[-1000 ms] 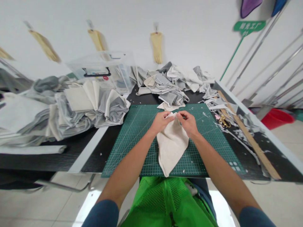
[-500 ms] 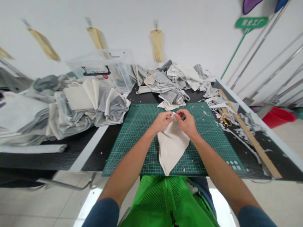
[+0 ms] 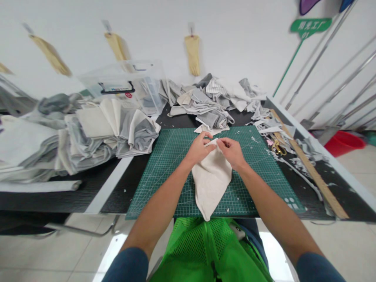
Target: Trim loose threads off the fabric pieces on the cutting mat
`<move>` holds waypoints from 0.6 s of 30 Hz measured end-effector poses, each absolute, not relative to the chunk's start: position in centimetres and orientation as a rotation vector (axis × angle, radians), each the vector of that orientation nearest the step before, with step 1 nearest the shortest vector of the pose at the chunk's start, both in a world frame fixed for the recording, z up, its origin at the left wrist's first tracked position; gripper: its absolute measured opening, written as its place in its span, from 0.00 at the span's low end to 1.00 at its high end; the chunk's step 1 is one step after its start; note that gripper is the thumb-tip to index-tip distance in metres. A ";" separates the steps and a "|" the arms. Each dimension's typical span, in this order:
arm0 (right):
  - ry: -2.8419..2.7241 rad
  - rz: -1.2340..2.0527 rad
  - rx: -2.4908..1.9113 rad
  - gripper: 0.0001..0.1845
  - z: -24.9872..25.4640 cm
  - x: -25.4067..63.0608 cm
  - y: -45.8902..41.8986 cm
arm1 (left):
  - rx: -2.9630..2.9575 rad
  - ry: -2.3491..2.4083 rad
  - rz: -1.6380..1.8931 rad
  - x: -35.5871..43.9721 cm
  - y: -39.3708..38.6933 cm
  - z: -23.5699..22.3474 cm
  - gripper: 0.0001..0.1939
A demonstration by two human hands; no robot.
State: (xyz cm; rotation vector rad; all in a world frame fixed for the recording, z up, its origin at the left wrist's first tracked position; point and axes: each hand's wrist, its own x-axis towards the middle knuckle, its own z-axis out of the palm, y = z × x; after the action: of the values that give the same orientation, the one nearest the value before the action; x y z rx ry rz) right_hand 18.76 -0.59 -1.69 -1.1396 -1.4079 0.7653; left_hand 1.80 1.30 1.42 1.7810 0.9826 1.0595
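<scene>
A cream cloth piece [image 3: 212, 184] sewn to a point hangs over the green cutting mat [image 3: 173, 156], its tip lying at the mat's front edge. My right hand [image 3: 232, 152] pinches the cloth's top corner between thumb and fingers. Just left of that corner is my left hand [image 3: 200, 149], with index finger and thumb spread apart and the thumb resting against the cloth. The cloth covers part of the left hand's lower fingers.
Folded grey and cream cloths [image 3: 108, 129] pile up on the left, with more heaped cloths [image 3: 211, 102] behind the mat. A clear plastic box [image 3: 149, 94] stands back left. Gold-handled scissors [image 3: 277, 148], fabric scraps and a wooden ruler [image 3: 311, 168] lie on the right.
My left hand has loosened from the cloth's top corner, its fingers spreading apart. My right hand keeps its pinch there. The cloth has shifted slightly left and toward me.
</scene>
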 end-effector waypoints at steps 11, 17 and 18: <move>-1.492 0.684 -1.207 0.19 -2.3 18.7 -0.6 | 1.852 0.978 1.103 1.4 2.3 0.4 0.11; -1.572 0.455 -1.255 0.16 -1.8 18.8 -1.5 | 1.974 1.047 1.124 1.4 2.0 0.2 0.13; -1.584 0.428 -1.243 0.15 -1.6 18.8 -1.5 | 1.989 1.043 1.128 1.4 2.0 0.2 0.11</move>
State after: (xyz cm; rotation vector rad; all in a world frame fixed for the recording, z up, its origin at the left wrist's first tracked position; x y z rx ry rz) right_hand 18.85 -1.49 -1.64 -1.2433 -1.5837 0.4283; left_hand 1.43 1.98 0.18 1.9887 1.0434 1.1278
